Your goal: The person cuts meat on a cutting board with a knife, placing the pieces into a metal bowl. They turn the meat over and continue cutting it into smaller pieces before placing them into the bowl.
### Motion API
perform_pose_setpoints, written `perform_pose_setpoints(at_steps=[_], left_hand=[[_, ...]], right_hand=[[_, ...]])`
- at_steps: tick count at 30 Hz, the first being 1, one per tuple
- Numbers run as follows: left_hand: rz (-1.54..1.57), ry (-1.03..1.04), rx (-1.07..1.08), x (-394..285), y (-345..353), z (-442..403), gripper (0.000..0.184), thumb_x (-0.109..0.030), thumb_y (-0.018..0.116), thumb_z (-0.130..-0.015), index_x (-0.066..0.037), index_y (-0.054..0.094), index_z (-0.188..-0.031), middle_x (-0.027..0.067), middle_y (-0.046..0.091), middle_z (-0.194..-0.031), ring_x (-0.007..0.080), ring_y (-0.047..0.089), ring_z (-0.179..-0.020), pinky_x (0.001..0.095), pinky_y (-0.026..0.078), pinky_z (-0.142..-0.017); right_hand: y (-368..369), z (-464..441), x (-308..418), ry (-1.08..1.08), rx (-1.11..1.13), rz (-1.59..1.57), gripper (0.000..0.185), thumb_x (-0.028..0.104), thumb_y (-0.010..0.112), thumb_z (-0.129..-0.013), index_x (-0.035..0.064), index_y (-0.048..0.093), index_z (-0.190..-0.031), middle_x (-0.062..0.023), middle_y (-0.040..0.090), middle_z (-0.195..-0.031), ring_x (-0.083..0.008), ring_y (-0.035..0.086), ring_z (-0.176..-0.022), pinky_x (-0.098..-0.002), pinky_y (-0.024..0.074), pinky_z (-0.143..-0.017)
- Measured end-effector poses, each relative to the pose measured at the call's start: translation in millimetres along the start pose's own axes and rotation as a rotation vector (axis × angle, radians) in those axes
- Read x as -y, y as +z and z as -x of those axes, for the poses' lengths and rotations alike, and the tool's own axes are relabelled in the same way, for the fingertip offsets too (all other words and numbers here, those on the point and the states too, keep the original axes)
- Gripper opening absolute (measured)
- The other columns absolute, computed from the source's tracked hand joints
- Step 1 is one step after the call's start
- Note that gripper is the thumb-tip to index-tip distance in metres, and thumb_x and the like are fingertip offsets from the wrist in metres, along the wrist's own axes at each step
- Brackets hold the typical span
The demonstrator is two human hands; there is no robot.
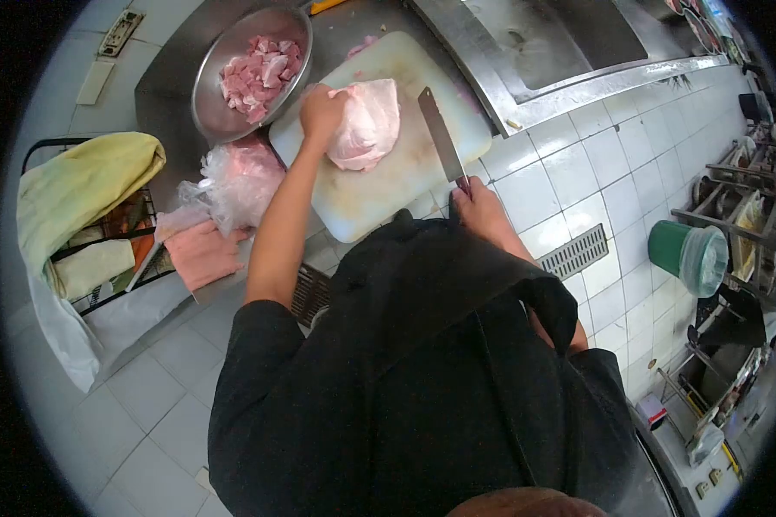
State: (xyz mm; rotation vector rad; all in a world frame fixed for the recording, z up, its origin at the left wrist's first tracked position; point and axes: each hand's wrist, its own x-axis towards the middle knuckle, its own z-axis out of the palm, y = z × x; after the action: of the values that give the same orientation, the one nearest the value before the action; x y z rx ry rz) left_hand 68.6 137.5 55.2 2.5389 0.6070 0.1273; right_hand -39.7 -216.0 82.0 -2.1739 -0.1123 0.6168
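At the far left, a yellow-green cloth [90, 177] was found draped over a wire rack [151, 211]. To its right, a pink cloth [203, 254] lay below a clear plastic bag [246, 185] with pinkish contents. Above the bag stood a steel bowl [207, 95], tilted in view, holding small cut chunks [261, 77] of pink meat.

The left hand [322, 112] was positioned just right of the bowl, over the left part of the cutting board [345, 202]. Its fingers were bent onto the upper left edge of a large pale pink meat piece [367, 125]; how firmly they held it could not be told. The piece lay flat on the board, its bulk extending to the right of and below the fingertips, outside the palm.

Right of the meat, a broad-bladed knife [440, 138] was noted, apart from the piece, with its blade over the right part of the board and its tip pointing up and slightly left. The right hand [483, 211] was clenched around the handle, below the board's right side, well apart from the meat.

Further right, a steel sink unit [489, 73] stood above a floor grate [575, 251]. A green bucket [666, 246] with a clear liner was recorded near metal shelving [733, 222] at the far right.
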Motion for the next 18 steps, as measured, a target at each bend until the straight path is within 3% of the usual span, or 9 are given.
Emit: perform_pose_setpoints(at_steps=[5,8,11,14,18], left_hand=[[-0.084,-0.01,0.03,-20,-4,24,0.042,-0.032,0.063,-0.088,-0.006,0.063,-0.121,0.0146,0.069,-0.11,0.0395,0.063,-0.104,0.0518,0.049,-0.09],[-0.192,0.265,-0.206,-21,-4,33,0.037,-0.03,0.061,-0.091,-0.008,0.063,-0.12,0.0105,0.067,-0.117,0.0328,0.058,-0.115,0.0553,0.045,-0.093],[-0.017,0.633,-0.227,-21,5,26,0.033,-0.028,0.06,-0.091,-0.011,0.065,-0.118,0.007,0.066,-0.121,0.0274,0.054,-0.122,0.0553,0.042,-0.095],[0.005,0.595,-0.198,-17,35,20,0.028,-0.026,0.059,-0.091,-0.011,0.068,-0.113,0.0059,0.066,-0.12,0.0259,0.057,-0.117,0.0508,0.043,-0.092],[-0.056,0.462,-0.11,-25,28,34,0.028,-0.026,0.058,-0.092,-0.011,0.067,-0.113,0.006,0.066,-0.117,0.0249,0.057,-0.116,0.0485,0.043,-0.093]], right_hand=[[2,10,33,0.087,-0.047,-0.019,0.035,0.028,0.055,-0.098,-0.0068,0.058,-0.106,-0.0323,0.066,-0.096,-0.0492,0.063,-0.095,-0.05,0.0498,-0.084],[7,18,62,0.107,-0.073,-0.055,0.037,0.028,0.056,-0.098,-0.0081,0.058,-0.105,-0.0327,0.066,-0.097,-0.0488,0.064,-0.097,-0.0489,0.0495,-0.085],[16,19,89,0.104,-0.098,-0.064,0.037,0.028,0.055,-0.098,-0.0087,0.058,-0.106,-0.033,0.066,-0.099,-0.0488,0.063,-0.099,-0.0481,0.049,-0.086],[29,5,107,0.078,-0.127,-0.046,0.039,0.029,0.055,-0.097,-0.0089,0.058,-0.106,-0.0341,0.065,-0.1,-0.0492,0.062,-0.101,-0.0474,0.0479,-0.088],[34,-6,144,0.186,-0.086,-0.026,0.038,0.028,0.053,-0.098,-0.0074,0.056,-0.111,-0.0219,0.066,-0.078,-0.0326,0.067,-0.068,-0.0417,0.0518,-0.059]])
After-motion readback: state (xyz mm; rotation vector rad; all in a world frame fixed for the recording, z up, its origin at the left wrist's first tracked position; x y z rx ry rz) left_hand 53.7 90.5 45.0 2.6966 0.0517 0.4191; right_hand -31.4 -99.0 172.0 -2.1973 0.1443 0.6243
